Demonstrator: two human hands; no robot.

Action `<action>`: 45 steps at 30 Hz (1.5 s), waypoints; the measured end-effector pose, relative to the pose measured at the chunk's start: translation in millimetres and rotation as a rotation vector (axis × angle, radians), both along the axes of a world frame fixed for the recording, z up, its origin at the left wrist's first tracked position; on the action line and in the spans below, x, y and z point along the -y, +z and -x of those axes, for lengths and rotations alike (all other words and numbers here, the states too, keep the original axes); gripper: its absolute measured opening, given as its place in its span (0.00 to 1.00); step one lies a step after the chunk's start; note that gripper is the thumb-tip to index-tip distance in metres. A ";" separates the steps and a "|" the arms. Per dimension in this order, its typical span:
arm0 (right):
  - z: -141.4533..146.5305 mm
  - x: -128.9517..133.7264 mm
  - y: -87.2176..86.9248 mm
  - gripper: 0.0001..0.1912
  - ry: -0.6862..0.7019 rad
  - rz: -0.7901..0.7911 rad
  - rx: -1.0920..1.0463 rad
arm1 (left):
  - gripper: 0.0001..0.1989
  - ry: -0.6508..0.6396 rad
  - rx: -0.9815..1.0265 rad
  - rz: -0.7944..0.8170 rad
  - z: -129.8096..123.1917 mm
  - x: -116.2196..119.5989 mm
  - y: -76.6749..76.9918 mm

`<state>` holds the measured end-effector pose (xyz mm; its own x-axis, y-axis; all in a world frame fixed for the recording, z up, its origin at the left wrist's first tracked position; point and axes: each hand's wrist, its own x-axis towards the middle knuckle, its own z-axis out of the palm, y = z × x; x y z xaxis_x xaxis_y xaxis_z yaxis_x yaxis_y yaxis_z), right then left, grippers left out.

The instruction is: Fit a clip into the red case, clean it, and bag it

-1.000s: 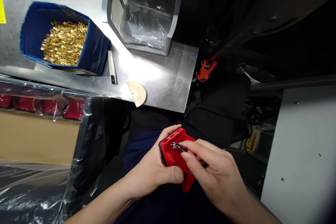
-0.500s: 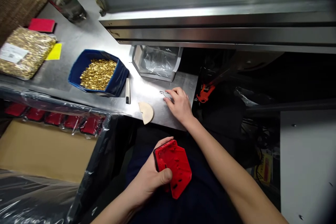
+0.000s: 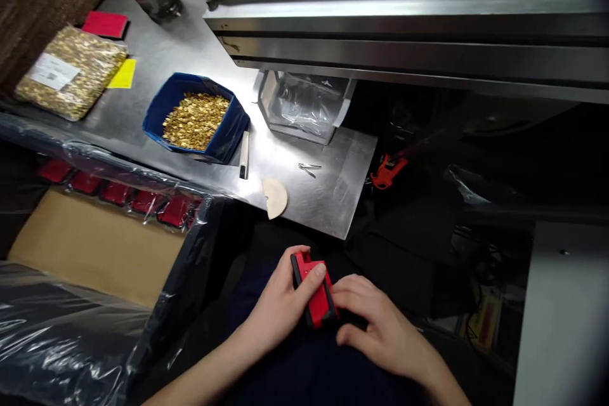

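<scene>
Low over my lap, my left hand [image 3: 290, 298] grips a red plastic part with black edges [image 3: 314, 292], its thumb across the top face. The part is turned so that its narrow side shows. Close on its right is my right hand [image 3: 375, 323], with thumb and fingers apart. Its fingertips reach the part's right edge, and whether they press on it is hidden. Small metal nail clippers [image 3: 310, 169] lie on the steel table [image 3: 333, 203]. A pale half-round piece [image 3: 275, 198] rests at the table's front edge.
A blue bin [image 3: 233, 133] holds many small brass pieces, with a white-handled cutter [image 3: 244, 155] beside it. Behind stands a grey bin [image 3: 342, 117] with plastic bags. At left, a lined box [image 3: 95, 241] contains several red parts. Orange-handled pliers [image 3: 387, 171] hang right.
My right hand has let go of the nail clippers on the table and come down beside the red part. My left hand has turned the part onto its narrow side.
</scene>
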<state>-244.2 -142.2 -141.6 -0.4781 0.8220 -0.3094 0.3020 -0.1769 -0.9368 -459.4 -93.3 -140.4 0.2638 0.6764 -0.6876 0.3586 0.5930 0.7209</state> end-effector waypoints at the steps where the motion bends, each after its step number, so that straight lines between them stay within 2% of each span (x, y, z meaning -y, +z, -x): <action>1: 3.0 8.3 -0.2 0.16 -0.005 -0.018 0.038 | 0.27 -0.022 -0.050 -0.030 -2.8 -2.9 -1.9; 3: 8.6 16.7 -4.5 0.14 -0.061 -0.074 0.087 | 0.27 -0.043 -0.069 -0.047 -8.9 -10.5 -4.7; 5: 11.1 18.2 -9.5 0.16 -0.130 -0.093 0.082 | 0.27 -0.017 0.025 -0.031 -14.9 -18.9 -6.5; 7: 10.8 17.4 -11.3 0.19 -0.193 -0.078 0.053 | 0.25 0.012 0.128 -0.022 -20.0 -25.5 -8.1; 10: 10.4 17.9 -8.3 0.22 -0.257 -0.038 -0.004 | 0.22 0.004 0.152 -0.001 -24.4 -28.9 -12.0; 13: 12.5 20.2 -4.5 0.19 -0.278 0.003 -0.026 | 0.21 0.026 0.119 0.008 -26.2 -26.5 -16.6; 17: 15.0 20.7 -3.6 0.17 -0.287 0.068 -0.048 | 0.18 0.037 0.064 -0.093 -24.9 -20.8 -19.4; 19: 14.9 18.8 -3.6 0.18 -0.317 0.099 -0.063 | 0.18 0.034 0.113 -0.127 -21.1 -17.6 -19.2; 22: 13.8 15.3 -3.7 0.20 -0.372 0.160 -0.104 | 0.21 -0.093 0.309 -0.162 -12.7 -12.3 -19.0; 25: 13.8 14.2 -5.1 0.21 -0.371 0.206 -0.129 | 0.16 -0.181 0.382 -0.185 -8.5 -7.3 -21.0; 29: 16.1 15.5 -7.1 0.21 -0.366 0.226 -0.094 | 0.11 -0.090 0.375 -0.162 -15.3 -4.9 -25.2; 35: 17.0 14.9 4.6 0.19 -0.356 0.201 -0.030 | 0.20 -0.052 0.359 -0.111 -19.1 -5.7 -27.5; 38: 18.0 16.4 8.0 0.25 -0.435 0.238 0.010 | 0.23 -0.118 0.423 -0.136 -13.2 -5.7 -27.0; 41: 22.6 18.1 2.0 0.30 -0.536 0.275 0.123 | 0.15 -0.204 0.471 -0.179 -10.1 -7.3 -25.7; 45: 26.5 18.3 -11.1 0.32 -0.666 0.400 0.032 | 0.10 -0.179 0.468 -0.179 -14.4 -10.2 -23.8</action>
<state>-270.7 -160.5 -152.7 0.0915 0.7556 -0.6486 0.0386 -0.6535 -0.7559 -445.0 -83.1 -164.2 0.6369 0.6887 -0.3464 0.0584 0.4050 0.9125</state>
